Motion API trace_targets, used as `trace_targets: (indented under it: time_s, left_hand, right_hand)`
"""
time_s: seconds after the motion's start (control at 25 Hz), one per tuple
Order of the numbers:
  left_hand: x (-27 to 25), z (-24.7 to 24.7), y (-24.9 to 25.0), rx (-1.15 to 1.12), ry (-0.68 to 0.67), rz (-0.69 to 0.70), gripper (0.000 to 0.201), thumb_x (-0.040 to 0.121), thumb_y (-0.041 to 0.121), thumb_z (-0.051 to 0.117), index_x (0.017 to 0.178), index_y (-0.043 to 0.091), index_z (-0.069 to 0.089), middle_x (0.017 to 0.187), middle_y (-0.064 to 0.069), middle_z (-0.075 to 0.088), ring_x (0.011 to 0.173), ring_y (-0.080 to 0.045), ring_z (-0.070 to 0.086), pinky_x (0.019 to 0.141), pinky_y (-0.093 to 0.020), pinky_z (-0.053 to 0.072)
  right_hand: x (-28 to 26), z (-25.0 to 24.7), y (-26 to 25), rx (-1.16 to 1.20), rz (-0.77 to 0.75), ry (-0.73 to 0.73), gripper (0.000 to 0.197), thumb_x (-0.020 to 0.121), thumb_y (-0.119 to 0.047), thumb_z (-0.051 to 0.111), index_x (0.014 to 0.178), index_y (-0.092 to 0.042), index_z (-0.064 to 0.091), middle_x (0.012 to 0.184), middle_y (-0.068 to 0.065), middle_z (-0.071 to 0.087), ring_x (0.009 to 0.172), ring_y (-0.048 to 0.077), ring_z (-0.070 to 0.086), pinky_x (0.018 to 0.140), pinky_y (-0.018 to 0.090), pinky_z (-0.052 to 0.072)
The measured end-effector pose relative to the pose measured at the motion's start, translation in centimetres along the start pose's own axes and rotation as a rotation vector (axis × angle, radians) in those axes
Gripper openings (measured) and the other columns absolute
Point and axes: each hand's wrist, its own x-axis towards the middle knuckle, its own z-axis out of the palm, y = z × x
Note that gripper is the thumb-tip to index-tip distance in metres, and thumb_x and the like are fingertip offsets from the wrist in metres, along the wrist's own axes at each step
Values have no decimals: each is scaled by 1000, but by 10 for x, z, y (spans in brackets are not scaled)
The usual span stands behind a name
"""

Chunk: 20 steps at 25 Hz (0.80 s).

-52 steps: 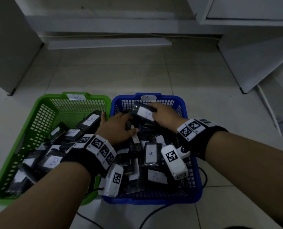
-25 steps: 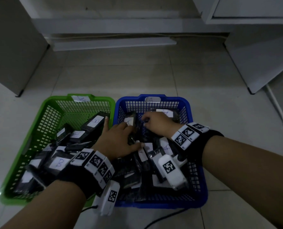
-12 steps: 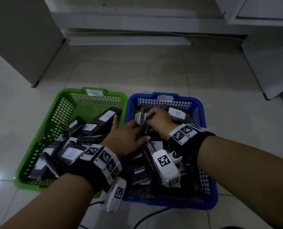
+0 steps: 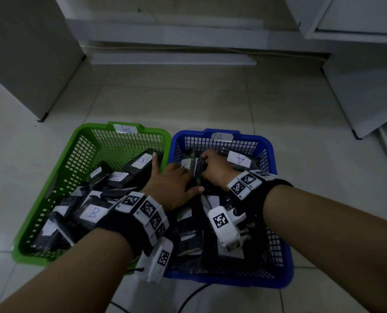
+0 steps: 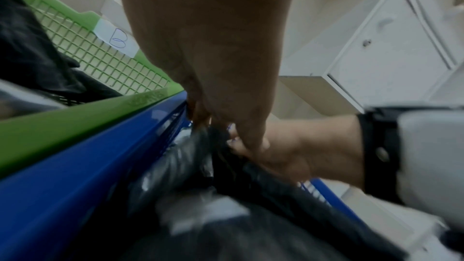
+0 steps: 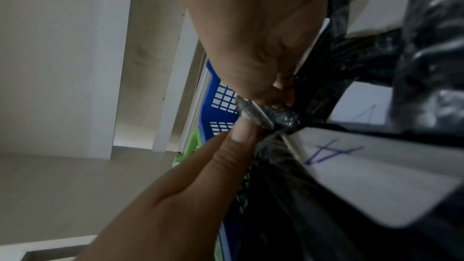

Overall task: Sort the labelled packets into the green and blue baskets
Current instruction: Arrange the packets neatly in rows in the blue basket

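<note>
where head view hides it, right hand (image 6: 251, 57) pinching upright packet (image 6: 261, 115) edge

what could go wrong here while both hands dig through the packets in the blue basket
1. The right hand only pinches the upright black plastic packet by its edge, so it may slip.
2. That packet's label is edge-on to the head camera, so it could be missorted.
3. The left hand reaches across the rim between the green mesh basket and blue mesh basket, and could nudge packets over.
</note>
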Motion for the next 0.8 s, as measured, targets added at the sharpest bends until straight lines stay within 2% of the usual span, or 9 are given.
trace_targets:
  time_s: [0.12,0.24,0.32,0.4,0.48,0.56,0.6,0.72,0.8]
  left_hand:
    - [10,-8,-6,-59,7,16,40,100,40,24,128,28,51,131,3,54,136,-16,34,104,-64,-20]
    - [19,-19,-16,8,-15,86,29,92,23,44,116,33,58,112,3,64,120,-20,51,107,-58,-21]
    - [21,-24,-17,47,-105,123,32,88,27,54,119,35,59,116,5,63,122,-20,49,108,-59,-19]
    - [25,-26,-15,102,-178,135,41,84,35,63,124,37,56,120,7,63,126,-20,46,108,-62,-17]
    - [26,-26,-13,139,-202,134,42,82,42,65,123,37,56,117,7,64,126,-20,45,108,-63,-14]
    - [24,-25,-12,180,-195,130,30,88,44,56,116,36,59,112,6,64,125,-21,44,109,-63,-13]
    - [21,-26,-10,223,-189,130,27,91,45,50,114,35,60,109,6,65,124,-21,44,110,-62,-13]
    - [13,-26,-6,331,-163,148,36,93,51,37,112,34,62,103,4,66,122,-22,46,109,-62,-18]
    - [8,-26,-5,314,-157,169,47,91,61,32,117,35,61,105,4,67,125,-22,45,106,-59,-23]
  right_hand:
    - [-8,-12,2,-192,-89,-105,42,90,-3,52,130,-15,55,133,12,56,117,29,55,99,35,47]
    - [-28,-29,10,-94,-73,-71,28,89,-4,56,110,-17,70,121,8,65,107,23,61,90,28,49]
    - [-47,-37,15,-136,-124,-186,23,89,-25,62,110,-17,69,109,1,68,98,15,62,81,21,45]
    - [-66,-34,14,-150,-130,-377,50,85,-46,63,128,-21,56,104,-5,63,95,9,58,80,21,43]
    - [-76,-25,11,-112,-122,-413,68,80,-51,67,137,-23,43,110,-5,57,102,10,55,86,23,45]
    - [-79,-17,7,-16,-100,-398,74,76,-44,74,137,-20,40,117,-3,55,108,13,54,91,23,45]
    - [-80,-17,5,41,-74,-404,70,75,-39,76,134,-18,44,114,-4,56,105,13,55,89,22,46]
    - [-75,-22,9,256,44,-379,33,78,-25,77,104,-9,65,97,5,67,87,19,64,75,28,54]
    - [-70,-29,11,346,135,-289,23,84,-25,69,95,-5,64,83,9,64,71,20,61,61,28,51]
